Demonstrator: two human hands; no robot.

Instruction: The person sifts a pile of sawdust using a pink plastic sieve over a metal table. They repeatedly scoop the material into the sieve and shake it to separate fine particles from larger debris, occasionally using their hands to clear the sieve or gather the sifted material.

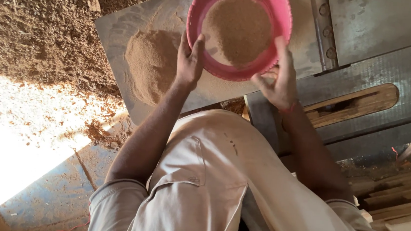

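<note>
A round pink plastic basin (210, 10) holds a mound of fine brown sawdust (238, 28). My left hand (189, 61) grips its near left rim, fingers up the side. My right hand (278, 80) grips the near right rim, thumb over the edge. The basin is held above a grey metal machine table (118, 32), where a heap of the same sawdust (151, 65) lies just left of the basin. A red band circles my right wrist.
Coarse wood shavings (34, 18) cover the ground at the left, with a bright sunlit patch below. A slotted metal saw table with a wooden insert (362, 103) is at the right. Stacked wooden planks (403, 200) lie at the lower right.
</note>
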